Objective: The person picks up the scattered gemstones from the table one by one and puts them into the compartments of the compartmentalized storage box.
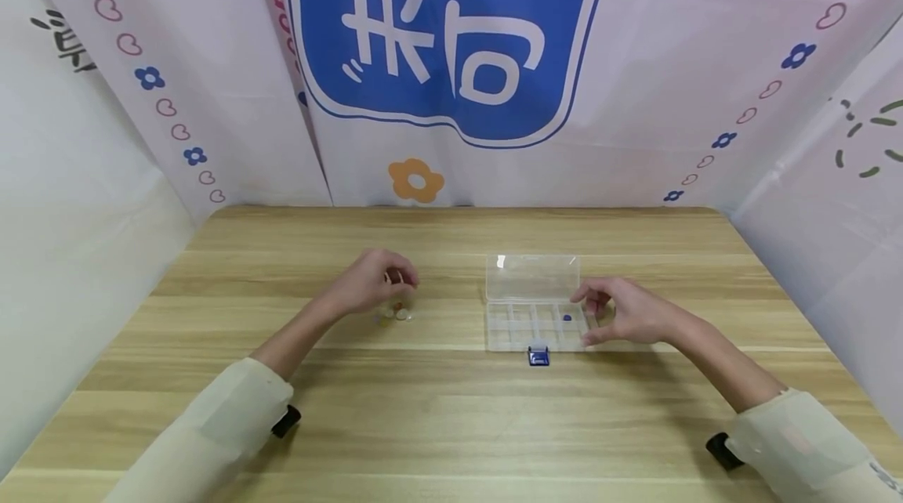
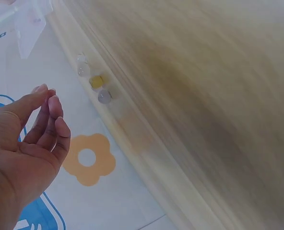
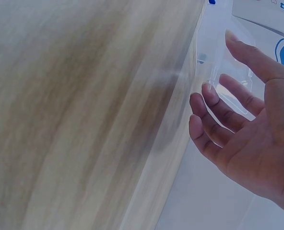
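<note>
One nudge from my right fingers [image 3: 224, 113], spread apart, could shift the clear plastic compartment box [image 1: 498, 341], right of centre in the head view; a weak pinch could send small glassy beads [image 2: 96, 82], left of centre there, rolling over the wooden desk [image 1: 437, 425]; my left fingers [image 2: 54, 106] gather at the tips, on what I cannot tell; I count one box, one dark-blue bead [image 1: 567, 318] inside, at least four outside.

On-screen I count one box [image 1: 499, 345], one blue piece [image 1: 567, 318] inside; left of it, one yellow piece [image 2: 97, 82], one left hand [image 1: 372, 281]; at its right end, one right hand [image 1: 625, 313].
</note>
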Demonstrator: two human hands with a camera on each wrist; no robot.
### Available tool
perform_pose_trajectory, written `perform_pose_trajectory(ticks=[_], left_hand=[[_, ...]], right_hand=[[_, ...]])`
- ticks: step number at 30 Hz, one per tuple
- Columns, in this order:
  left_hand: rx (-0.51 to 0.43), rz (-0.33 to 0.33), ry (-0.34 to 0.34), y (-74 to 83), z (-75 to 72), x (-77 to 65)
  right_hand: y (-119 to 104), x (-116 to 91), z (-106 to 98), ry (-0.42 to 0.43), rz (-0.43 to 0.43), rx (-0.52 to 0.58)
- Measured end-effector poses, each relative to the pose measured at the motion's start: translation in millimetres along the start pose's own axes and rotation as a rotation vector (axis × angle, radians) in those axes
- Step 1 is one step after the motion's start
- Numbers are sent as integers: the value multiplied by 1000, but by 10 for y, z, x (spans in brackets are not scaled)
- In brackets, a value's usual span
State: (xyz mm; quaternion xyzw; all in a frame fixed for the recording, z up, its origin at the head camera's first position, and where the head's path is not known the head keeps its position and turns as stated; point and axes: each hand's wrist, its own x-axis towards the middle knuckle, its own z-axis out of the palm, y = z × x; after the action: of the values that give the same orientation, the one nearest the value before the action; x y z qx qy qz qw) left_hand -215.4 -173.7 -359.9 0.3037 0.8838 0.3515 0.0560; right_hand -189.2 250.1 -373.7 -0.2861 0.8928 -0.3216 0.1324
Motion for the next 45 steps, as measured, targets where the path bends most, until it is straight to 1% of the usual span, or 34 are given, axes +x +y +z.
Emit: perform_pose_trajectory(ticks=[4,7,14,20,27,35,45], left_hand=[[5,23,5,24,24,28],[5,26,2,36,35,46],[-2,-2,-33,77,58,83],[5,7,-43,137,85,120],[9,-1,-54,221,134,193],[2,16,-71,298,169,256],[32,46,-81,410,207,311]], right_hand=[[3,4,6,-4,6,2],[0,9,5,-5,10,1],[-5,6,-2,-4,10,-2],[0,8,1,-1,8,-6],[-4,6,1,1,10,-6],[-2,5,3,0,12,-7],[-10,3,7,4,9,0]])
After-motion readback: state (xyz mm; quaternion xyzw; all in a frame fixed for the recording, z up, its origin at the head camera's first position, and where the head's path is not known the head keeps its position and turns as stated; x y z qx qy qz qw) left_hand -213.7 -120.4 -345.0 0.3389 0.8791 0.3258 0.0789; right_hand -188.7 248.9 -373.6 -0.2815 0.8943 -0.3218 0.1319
